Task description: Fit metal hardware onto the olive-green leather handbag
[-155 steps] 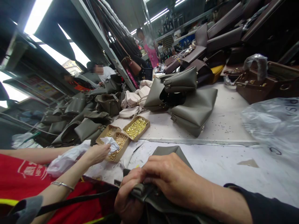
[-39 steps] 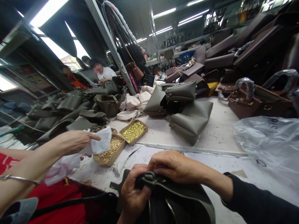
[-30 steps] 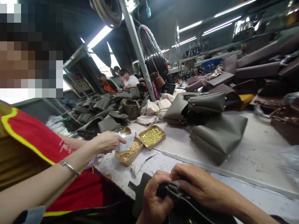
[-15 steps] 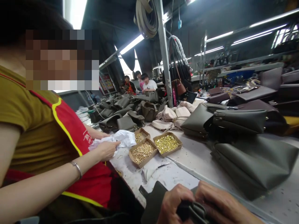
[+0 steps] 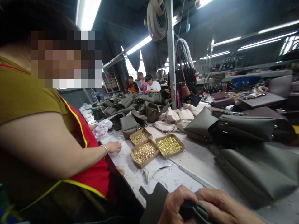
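At the bottom of the head view my left hand [image 5: 175, 202] is closed with bent fingers on a grey-green leather bag [image 5: 156, 200]. My right hand [image 5: 220, 202] grips the same bag from the other side, close beside the left. A flap with a narrow tab sticks out to the left of my hands. The lower part of the bag is cut off by the frame. Beyond my hands, a thin pointed tool [image 5: 165, 167] lies on the white table [image 5: 168, 180].
Three cardboard trays of gold-coloured hardware stand ahead, the nearest tray [image 5: 144, 165] among them. Large grey-green bags [image 5: 257, 174] lie at the right. A co-worker [image 5: 46, 133] in a red apron is close on my left, near a white cloth [image 5: 102, 127]. A metal post [image 5: 171, 56] rises behind.
The co-worker's near hand has left the white cloth and rests on the table edge; the cloth has moved farther back. The view has shifted slightly. My hands keep their hold on the bag.
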Tool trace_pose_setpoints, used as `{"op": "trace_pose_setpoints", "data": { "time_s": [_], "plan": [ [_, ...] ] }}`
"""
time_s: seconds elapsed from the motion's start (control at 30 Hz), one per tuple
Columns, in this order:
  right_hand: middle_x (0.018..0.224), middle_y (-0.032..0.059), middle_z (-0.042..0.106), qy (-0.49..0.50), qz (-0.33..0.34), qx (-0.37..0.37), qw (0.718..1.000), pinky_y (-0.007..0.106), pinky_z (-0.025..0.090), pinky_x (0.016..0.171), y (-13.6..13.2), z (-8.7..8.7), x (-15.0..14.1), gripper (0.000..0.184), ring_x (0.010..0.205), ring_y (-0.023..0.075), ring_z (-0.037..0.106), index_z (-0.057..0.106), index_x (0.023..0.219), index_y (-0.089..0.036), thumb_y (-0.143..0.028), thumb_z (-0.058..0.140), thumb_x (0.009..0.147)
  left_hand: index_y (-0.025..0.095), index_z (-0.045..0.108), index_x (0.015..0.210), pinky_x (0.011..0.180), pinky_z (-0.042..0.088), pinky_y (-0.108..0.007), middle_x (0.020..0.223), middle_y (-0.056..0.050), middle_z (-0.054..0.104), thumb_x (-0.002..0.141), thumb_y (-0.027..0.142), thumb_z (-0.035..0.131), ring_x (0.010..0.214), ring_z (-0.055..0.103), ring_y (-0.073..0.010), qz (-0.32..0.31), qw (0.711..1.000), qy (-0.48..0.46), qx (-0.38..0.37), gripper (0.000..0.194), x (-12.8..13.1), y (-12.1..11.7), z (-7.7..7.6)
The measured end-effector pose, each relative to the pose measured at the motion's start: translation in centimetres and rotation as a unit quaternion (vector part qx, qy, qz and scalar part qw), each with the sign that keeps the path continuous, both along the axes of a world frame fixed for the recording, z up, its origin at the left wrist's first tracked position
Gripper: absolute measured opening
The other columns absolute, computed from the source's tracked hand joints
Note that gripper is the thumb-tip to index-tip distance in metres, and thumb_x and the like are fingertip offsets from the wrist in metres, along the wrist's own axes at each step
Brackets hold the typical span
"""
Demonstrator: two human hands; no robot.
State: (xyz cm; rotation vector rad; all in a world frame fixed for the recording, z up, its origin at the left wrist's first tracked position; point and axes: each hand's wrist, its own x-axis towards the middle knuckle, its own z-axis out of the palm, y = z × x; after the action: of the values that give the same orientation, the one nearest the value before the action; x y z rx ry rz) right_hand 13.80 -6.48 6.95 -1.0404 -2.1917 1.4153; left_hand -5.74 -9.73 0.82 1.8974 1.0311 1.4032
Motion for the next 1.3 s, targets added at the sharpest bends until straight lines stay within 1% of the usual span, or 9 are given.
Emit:
{"op": "trace_pose_setpoints", "data": {
  "time_s": [0.13,0.2,0.33,0.5,0.67,0.83,1.03,1.2,1.3],
  "plan": [
    [0.068,0.0002,0.054,0.006,-0.027,0.072,0.997,0.026,0.041,0.061,0.2,0.8,0.0,0.058,0.065,0.0156,0.049,0.051,0.068,-0.020,-0.064,0.037,0.103,0.023,0.065,0.102,0.071,0.054,-0.027,0.088,-0.002,0.071,0.079,0.016,0.071,0.078,0.068,-0.0181,0.005,1.000,0.012,-0.024,0.026,-0.1,-0.8,2.7],
    [0.075,0.0020,0.061,0.026,-0.121,0.158,0.980,0.028,0.043,0.068,-0.2,1.5,0.9,0.046,0.072,0.0179,0.055,0.058,0.078,-0.020,-0.052,0.039,0.106,0.023,0.066,0.101,0.077,0.056,-0.027,0.091,-0.001,0.072,0.080,0.013,0.068,0.083,0.069,-0.0177,0.025,0.999,0.015,-0.028,0.024,-0.3,-0.5,3.9],
    [0.094,0.0071,0.069,0.066,-0.325,0.328,0.885,0.034,0.048,0.078,-3.9,3.5,2.7,0.020,0.087,0.0224,0.063,0.064,0.103,-0.023,-0.032,0.047,0.105,0.021,0.066,0.111,0.089,0.057,-0.033,0.104,-0.005,0.072,0.085,0.019,0.068,0.095,0.070,-0.0197,0.134,0.988,-0.019,-0.070,0.026,-0.9,1.0,5.1],
    [0.093,0.0005,0.078,0.061,-0.156,0.508,0.845,0.032,0.054,0.077,-10.6,2.9,-0.3,0.013,0.083,0.0195,0.068,0.070,0.110,-0.027,-0.030,0.063,0.099,0.019,0.065,0.113,0.097,0.054,-0.038,0.110,-0.006,0.071,0.086,0.019,0.065,0.103,0.067,-0.0208,0.221,0.973,-0.027,-0.065,0.027,-1.9,2.7,5.5],
    [0.113,-0.0076,0.078,0.043,-0.159,0.623,0.765,0.025,0.048,0.105,-12.4,-1.1,-5.8,0.014,0.121,0.0149,0.061,0.072,0.111,-0.028,-0.030,0.067,0.097,0.018,0.065,0.113,0.101,0.052,-0.041,0.111,-0.007,0.071,0.082,0.007,0.057,0.105,0.066,-0.0216,0.218,0.973,0.067,-0.041,0.034,-2.3,4.3,4.7],
    [0.121,0.0180,0.071,-0.102,-0.089,0.576,0.806,0.043,0.048,0.103,-11.0,-2.6,-7.9,0.052,0.118,0.0318,0.060,0.059,0.132,-0.007,-0.044,0.060,0.096,0.020,0.063,0.125,0.109,0.048,-0.045,0.123,-0.009,0.068,0.084,0.004,0.051,0.119,0.063,-0.0253,0.209,0.958,0.194,0.000,0.045,-2.2,4.8,4.9],
    [0.073,0.0027,0.059,-0.122,-0.088,0.559,0.815,0.041,0.051,0.085,-9.9,-0.1,-6.0,0.010,0.072,0.0227,0.056,0.064,0.082,-0.020,-0.026,0.067,0.089,0.021,0.060,0.132,0.104,0.051,-0.048,0.127,-0.010,0.067,0.088,0.008,0.049,0.118,0.065,-0.0297,0.169,0.917,0.361,0.000,0.047,-4.4,4.6,6.3],
    [0.081,-0.0010,0.065,-0.104,-0.091,0.557,0.819,0.037,0.033,0.115,-9.2,3.0,-1.3,0.015,0.103,0.0217,0.060,0.062,0.079,-0.023,-0.019,0.065,0.093,0.022,0.058,0.126,0.100,0.051,-0.041,0.126,-0.009,0.068,0.088,0.015,0.052,0.116,0.066,-0.0278,0.103,0.919,0.381,0.005,0.040,-7.8,3.9,7.7],
    [0.110,0.0017,0.070,-0.137,-0.118,0.573,0.800,0.041,0.030,0.118,-8.7,3.1,2.7,0.020,0.130,0.0246,0.049,0.066,0.089,-0.024,-0.011,0.054,0.097,0.023,0.061,0.113,0.081,0.052,-0.033,0.104,-0.005,0.073,0.084,0.020,0.058,0.094,0.071,-0.0248,0.076,0.916,0.392,-0.049,0.030,-8.8,2.9,9.4]
  ]
}}
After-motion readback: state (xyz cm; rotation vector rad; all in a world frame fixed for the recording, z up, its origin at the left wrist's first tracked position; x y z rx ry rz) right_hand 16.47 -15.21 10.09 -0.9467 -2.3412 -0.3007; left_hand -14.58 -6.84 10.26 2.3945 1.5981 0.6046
